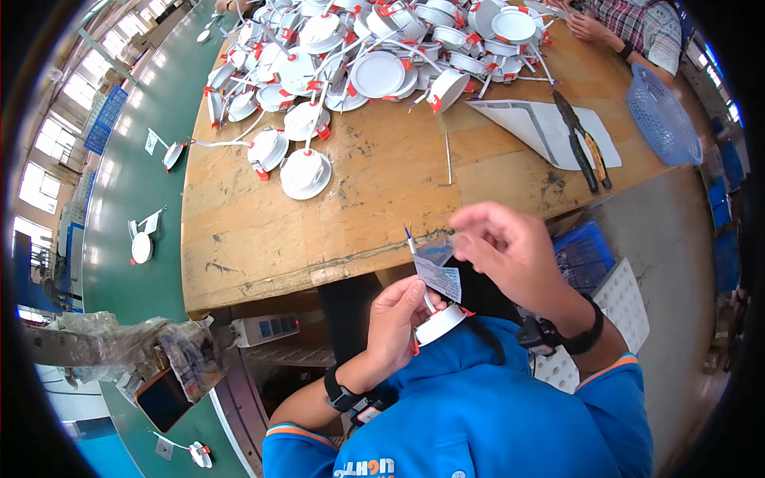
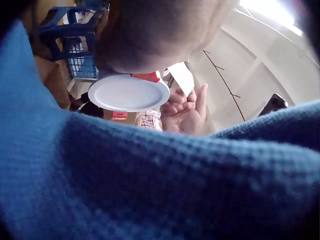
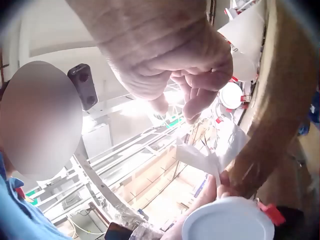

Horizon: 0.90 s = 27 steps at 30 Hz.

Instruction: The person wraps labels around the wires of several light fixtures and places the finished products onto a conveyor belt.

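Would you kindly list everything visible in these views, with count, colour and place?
held downlight: one, white with red clips, close to the chest
tag: one, white, printed, on the held downlight's wire
downlight pile: many, white with red clips, far end of the table
table: one, brown wood, ahead
paper sheet: one, white, right part of the table
tools: apparently two, dark, on the paper sheet
basket: one, blue, table's right edge
power strip: one, white, under the table
left hand: grips the held downlight
right hand: fingers curled by the tag, contact unclear
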{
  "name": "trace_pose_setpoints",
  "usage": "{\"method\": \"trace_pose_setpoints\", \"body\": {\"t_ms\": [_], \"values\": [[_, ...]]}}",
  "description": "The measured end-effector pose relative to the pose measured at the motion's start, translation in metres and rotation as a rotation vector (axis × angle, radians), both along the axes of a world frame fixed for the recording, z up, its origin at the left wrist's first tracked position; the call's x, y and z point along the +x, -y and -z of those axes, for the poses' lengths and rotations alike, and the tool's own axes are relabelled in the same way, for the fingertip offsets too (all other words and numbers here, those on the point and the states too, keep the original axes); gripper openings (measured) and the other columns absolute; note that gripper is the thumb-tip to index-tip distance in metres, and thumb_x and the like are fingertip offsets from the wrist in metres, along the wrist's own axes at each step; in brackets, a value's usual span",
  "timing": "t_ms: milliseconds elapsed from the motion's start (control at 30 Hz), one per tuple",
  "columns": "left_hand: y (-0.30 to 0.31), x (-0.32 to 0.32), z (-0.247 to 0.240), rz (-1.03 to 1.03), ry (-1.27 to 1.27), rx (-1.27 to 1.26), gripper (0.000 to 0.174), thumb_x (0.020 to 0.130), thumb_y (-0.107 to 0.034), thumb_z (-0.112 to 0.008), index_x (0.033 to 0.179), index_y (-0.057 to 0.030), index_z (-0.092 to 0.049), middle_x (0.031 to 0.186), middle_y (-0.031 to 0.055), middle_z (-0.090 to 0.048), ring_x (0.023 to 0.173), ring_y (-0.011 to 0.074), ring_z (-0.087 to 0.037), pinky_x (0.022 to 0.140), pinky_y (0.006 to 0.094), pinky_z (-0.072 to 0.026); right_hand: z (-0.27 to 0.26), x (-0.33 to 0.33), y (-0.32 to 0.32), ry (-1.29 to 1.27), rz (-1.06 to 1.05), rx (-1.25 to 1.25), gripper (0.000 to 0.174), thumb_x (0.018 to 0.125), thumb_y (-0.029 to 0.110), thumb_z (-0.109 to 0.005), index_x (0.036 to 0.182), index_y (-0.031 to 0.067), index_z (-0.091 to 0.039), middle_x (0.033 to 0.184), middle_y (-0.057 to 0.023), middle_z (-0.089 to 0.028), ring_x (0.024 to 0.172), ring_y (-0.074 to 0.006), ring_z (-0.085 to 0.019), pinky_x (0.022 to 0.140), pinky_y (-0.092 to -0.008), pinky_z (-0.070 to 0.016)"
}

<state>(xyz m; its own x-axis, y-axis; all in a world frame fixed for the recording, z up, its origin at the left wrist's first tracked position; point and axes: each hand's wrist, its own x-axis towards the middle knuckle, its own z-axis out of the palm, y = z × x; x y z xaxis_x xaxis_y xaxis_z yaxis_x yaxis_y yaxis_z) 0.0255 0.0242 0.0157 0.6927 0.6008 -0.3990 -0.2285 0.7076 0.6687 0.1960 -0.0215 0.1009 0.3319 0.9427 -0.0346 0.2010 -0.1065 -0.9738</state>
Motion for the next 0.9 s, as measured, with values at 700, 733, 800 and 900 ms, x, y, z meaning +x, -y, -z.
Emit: {"method": "trace_pose_setpoints", "body": {"t_ms": [700,733,800,900], "values": [[0.002,-0.005,0.009,-0.113,-0.022,-0.062,0.018,0.091,-0.017,-0.048,0.096,-0.002,-0.057,0.079,0.0074,-0.059,0.074,0.0151,-0.057,0.07,0.0295,-0.0484,0.048,-0.026,0.025,-0.434,-0.04,-0.124,0.016,0.082,0.012,-0.063,0.084,-0.0036,-0.06,0.065,-0.0018,-0.059,0.055,-0.0028,-0.051,0.049,-0.0164,-0.0404],[0.002,-0.005,0.011,-0.113,-0.024,-0.072,0.018,0.091,-0.017,-0.048,0.095,-0.002,-0.057,0.079,0.0076,-0.059,0.074,0.0153,-0.057,0.07,0.0296,-0.0485,0.052,-0.025,0.023,-0.439,-0.037,-0.128,0.016,0.083,0.012,-0.061,0.084,-0.0037,-0.06,0.064,-0.0021,-0.059,0.055,-0.0031,-0.051,0.049,-0.0167,-0.0403],[0.002,-0.007,0.015,-0.104,0.004,-0.089,0.018,0.091,-0.017,-0.049,0.095,-0.0021,-0.057,0.079,0.008,-0.059,0.075,0.0158,-0.057,0.07,0.0298,-0.0485,0.058,-0.021,0.021,-0.46,-0.033,-0.139,0.017,0.085,0.013,-0.058,0.084,-0.0037,-0.06,0.063,-0.0026,-0.058,0.053,-0.0037,-0.05,0.047,-0.0174,-0.0399],[0.001,-0.007,0.015,-0.099,-0.011,-0.098,0.017,0.09,-0.017,-0.05,0.094,-0.0021,-0.058,0.08,0.0085,-0.059,0.074,0.0165,-0.057,0.07,0.0302,-0.0486,0.063,-0.012,0.02,-0.475,-0.037,-0.14,0.02,0.087,0.015,-0.054,0.085,-0.0036,-0.06,0.061,-0.0024,-0.057,0.051,-0.0043,-0.049,0.046,-0.0184,-0.0392]]}}
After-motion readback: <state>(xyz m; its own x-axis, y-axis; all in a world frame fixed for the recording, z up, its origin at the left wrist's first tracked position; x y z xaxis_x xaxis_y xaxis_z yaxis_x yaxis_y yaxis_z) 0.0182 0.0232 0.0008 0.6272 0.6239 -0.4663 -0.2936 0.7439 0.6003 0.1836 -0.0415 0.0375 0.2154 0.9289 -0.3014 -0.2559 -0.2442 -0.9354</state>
